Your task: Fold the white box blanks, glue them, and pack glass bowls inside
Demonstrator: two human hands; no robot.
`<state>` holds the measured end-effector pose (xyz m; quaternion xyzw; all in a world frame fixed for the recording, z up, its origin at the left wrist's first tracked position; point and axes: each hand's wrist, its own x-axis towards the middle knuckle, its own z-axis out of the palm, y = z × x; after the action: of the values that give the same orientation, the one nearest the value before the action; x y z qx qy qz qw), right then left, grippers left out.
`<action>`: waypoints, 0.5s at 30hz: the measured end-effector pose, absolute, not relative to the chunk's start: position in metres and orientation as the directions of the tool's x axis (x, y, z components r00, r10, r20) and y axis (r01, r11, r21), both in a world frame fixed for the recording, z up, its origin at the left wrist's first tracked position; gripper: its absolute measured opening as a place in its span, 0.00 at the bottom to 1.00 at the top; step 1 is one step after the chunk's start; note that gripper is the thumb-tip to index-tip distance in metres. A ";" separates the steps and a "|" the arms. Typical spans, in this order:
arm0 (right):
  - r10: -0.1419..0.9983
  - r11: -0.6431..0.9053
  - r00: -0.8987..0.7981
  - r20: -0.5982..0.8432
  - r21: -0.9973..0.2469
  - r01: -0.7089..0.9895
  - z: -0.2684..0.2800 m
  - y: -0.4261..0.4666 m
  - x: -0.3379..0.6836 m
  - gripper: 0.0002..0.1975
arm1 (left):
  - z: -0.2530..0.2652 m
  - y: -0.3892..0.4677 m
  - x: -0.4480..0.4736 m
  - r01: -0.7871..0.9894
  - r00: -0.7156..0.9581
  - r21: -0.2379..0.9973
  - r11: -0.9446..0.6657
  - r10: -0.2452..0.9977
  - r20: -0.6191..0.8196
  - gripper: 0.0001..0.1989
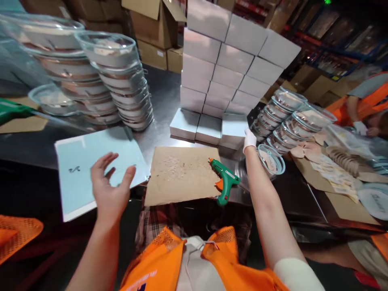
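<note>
My bare left hand (110,184) hovers with fingers spread and nothing in it, over a pale blue-white flat board or box (87,151) with a small dark mark. My right hand (249,140), in a white glove, is at the right side of a white box (234,127) in the front row; it seems to touch that side, and its fingers are mostly hidden. Behind rises a stack of several white boxes (218,70). A green glue gun (226,180) with an orange trigger and tip lies at the right edge of a cardboard sheet (178,178) spotted with residue.
Stacked clear round containers (124,76) stand at left, with others (287,121) at right. A round container (270,159) sits beside my right forearm. Another green glue gun (13,111) is at far left. A co-worker in an orange vest (376,97) is at right. Cardboard cartons (151,26) stand behind.
</note>
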<state>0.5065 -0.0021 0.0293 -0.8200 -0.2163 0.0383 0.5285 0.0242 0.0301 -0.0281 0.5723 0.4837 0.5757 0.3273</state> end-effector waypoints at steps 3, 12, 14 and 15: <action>0.374 -0.442 0.899 0.229 -0.808 0.390 0.027 -0.005 0.508 0.19 | -0.017 0.062 -0.012 0.433 -0.214 0.872 -0.227 0.914 0.344 0.41; 0.786 -0.486 0.514 0.342 -0.172 0.857 0.010 -0.015 0.466 0.31 | -0.017 0.118 -0.061 0.644 -0.333 0.696 0.318 0.935 -0.119 0.41; 0.815 -0.511 0.484 0.319 -0.001 0.860 0.003 -0.016 0.463 0.32 | -0.025 0.119 -0.058 0.609 -0.343 0.718 0.337 0.928 -0.144 0.44; 0.802 -0.529 0.495 0.334 0.015 0.848 0.000 -0.016 0.462 0.32 | -0.030 0.119 -0.057 0.583 -0.364 0.733 0.351 0.919 -0.150 0.46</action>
<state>0.4619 -0.0156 -0.0004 -0.8612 -0.4792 -0.1518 0.0755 -0.0574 0.1192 -0.0295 0.4869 0.7711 0.2961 0.2841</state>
